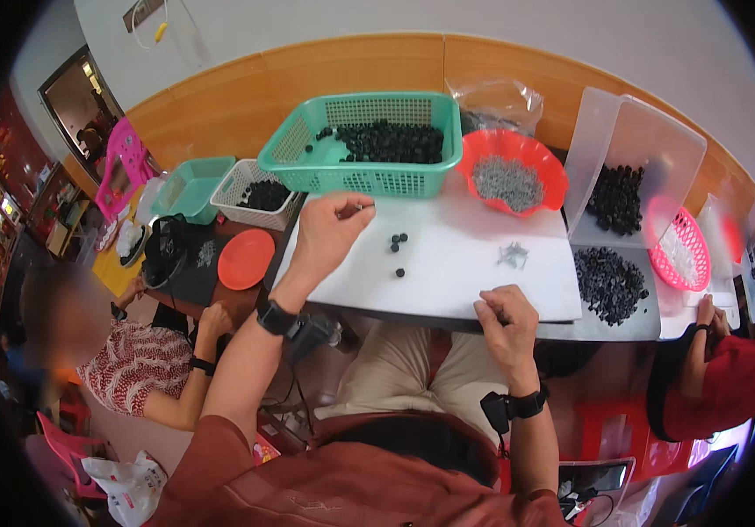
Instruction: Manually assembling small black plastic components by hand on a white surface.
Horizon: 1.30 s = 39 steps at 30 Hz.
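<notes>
over the white sheet (pixel 456 294), just on the near side of the green basket (pixel 355 183), hangs the left hand (pixel 329 233). its thumb and forefinger are pressed together at the tips; whether a small piece is pinched between them, i cannot tell. at the sheet's near edge, toward the right, is the right hand (pixel 511 329), fingers curled in and thumb close to the forefinger; i cannot tell if it grips anything.

four loose black pieces (pixel 399 273) lie on the sheet between the hands, three bunched and one nearer the person. beyond the right hand, a few grey pieces (pixel 512 256) lie in a small pile. more grey ones fill the red bowl (pixel 556 183) at the back, beside the green basket, which holds many black ones. to the right, a clear bin (pixel 680 145) lies tipped, with black pieces inside and a heap (pixel 610 285) before it. on the left are a white basket (pixel 262 217) and an orange plate (pixel 246 260).
</notes>
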Each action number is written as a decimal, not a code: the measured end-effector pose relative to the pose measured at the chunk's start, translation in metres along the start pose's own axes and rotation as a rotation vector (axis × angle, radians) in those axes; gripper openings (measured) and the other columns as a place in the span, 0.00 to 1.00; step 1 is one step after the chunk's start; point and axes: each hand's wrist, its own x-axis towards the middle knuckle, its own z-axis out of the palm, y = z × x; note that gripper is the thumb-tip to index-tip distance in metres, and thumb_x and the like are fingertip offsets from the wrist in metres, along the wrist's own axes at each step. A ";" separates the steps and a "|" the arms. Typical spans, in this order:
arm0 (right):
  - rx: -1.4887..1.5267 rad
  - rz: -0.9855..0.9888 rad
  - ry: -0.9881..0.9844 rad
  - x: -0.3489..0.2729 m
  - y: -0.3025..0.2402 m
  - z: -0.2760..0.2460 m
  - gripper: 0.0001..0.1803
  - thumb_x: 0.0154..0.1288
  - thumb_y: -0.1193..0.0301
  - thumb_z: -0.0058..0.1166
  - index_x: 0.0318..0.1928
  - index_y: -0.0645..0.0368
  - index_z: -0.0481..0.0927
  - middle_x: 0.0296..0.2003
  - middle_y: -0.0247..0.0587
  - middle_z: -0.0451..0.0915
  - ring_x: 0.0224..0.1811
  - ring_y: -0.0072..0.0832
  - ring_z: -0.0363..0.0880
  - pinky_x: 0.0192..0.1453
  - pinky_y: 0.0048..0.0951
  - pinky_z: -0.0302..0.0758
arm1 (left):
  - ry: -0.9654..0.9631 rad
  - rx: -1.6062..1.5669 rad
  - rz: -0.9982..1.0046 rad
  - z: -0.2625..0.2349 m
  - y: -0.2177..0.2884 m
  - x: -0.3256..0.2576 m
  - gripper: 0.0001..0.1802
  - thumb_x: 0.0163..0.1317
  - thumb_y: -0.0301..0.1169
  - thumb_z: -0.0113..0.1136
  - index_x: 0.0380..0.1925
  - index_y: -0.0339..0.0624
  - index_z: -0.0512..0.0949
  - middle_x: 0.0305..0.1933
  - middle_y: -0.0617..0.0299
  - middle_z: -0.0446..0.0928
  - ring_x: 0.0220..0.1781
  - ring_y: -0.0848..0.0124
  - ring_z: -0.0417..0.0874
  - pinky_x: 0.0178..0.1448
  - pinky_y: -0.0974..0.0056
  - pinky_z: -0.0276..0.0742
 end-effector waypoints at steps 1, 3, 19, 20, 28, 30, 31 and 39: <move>-0.001 0.015 -0.003 -0.002 0.002 0.000 0.06 0.65 0.79 0.66 0.41 0.65 0.84 0.35 0.40 0.81 0.29 0.23 0.78 0.33 0.22 0.74 | -0.014 -0.047 0.014 0.003 -0.001 0.005 0.11 0.63 0.26 0.72 0.44 0.34 0.87 0.36 0.64 0.87 0.38 0.79 0.84 0.45 0.71 0.80; 0.048 0.003 0.007 -0.001 0.008 0.000 0.06 0.65 0.79 0.66 0.41 0.65 0.84 0.35 0.40 0.81 0.29 0.23 0.78 0.33 0.23 0.74 | -0.024 -0.092 0.025 0.008 -0.004 0.009 0.11 0.63 0.26 0.71 0.44 0.34 0.87 0.36 0.64 0.87 0.38 0.79 0.84 0.45 0.70 0.80; 0.042 0.047 -0.005 -0.003 0.007 -0.001 0.05 0.65 0.79 0.66 0.41 0.65 0.85 0.35 0.40 0.81 0.30 0.23 0.78 0.34 0.22 0.74 | -0.026 0.067 0.136 0.011 -0.002 0.045 0.11 0.63 0.27 0.70 0.44 0.34 0.86 0.39 0.58 0.87 0.40 0.73 0.87 0.47 0.67 0.83; 0.041 0.039 -0.004 -0.003 0.007 -0.001 0.05 0.65 0.79 0.66 0.41 0.65 0.85 0.35 0.40 0.81 0.30 0.23 0.78 0.34 0.22 0.74 | -0.012 0.124 0.148 0.009 0.001 0.055 0.12 0.63 0.27 0.70 0.45 0.33 0.86 0.40 0.56 0.87 0.41 0.71 0.87 0.48 0.67 0.83; 0.066 0.078 -0.014 -0.002 0.003 -0.003 0.06 0.65 0.79 0.66 0.41 0.66 0.85 0.35 0.40 0.81 0.30 0.21 0.77 0.33 0.22 0.73 | 0.127 0.237 0.432 0.014 -0.014 0.096 0.18 0.64 0.27 0.66 0.53 0.35 0.83 0.54 0.50 0.85 0.48 0.61 0.87 0.54 0.61 0.83; 0.052 0.085 -0.016 -0.003 0.003 -0.002 0.06 0.65 0.79 0.65 0.41 0.66 0.85 0.34 0.39 0.81 0.30 0.21 0.77 0.33 0.22 0.73 | 0.139 0.237 0.432 0.018 -0.010 0.077 0.15 0.64 0.26 0.66 0.51 0.35 0.84 0.55 0.51 0.85 0.48 0.61 0.87 0.53 0.61 0.83; 0.036 0.083 -0.025 -0.002 0.002 0.000 0.06 0.65 0.79 0.65 0.42 0.66 0.85 0.34 0.39 0.81 0.29 0.21 0.76 0.33 0.22 0.73 | 0.134 0.222 0.421 0.020 -0.017 0.067 0.15 0.64 0.26 0.66 0.51 0.35 0.84 0.55 0.51 0.85 0.48 0.61 0.87 0.53 0.61 0.83; 0.070 0.066 -0.013 -0.001 0.011 0.000 0.06 0.66 0.78 0.66 0.42 0.65 0.84 0.34 0.38 0.80 0.30 0.20 0.76 0.33 0.22 0.72 | -0.122 0.043 0.263 0.035 -0.042 -0.005 0.14 0.64 0.26 0.66 0.49 0.35 0.85 0.53 0.52 0.86 0.50 0.63 0.87 0.56 0.62 0.81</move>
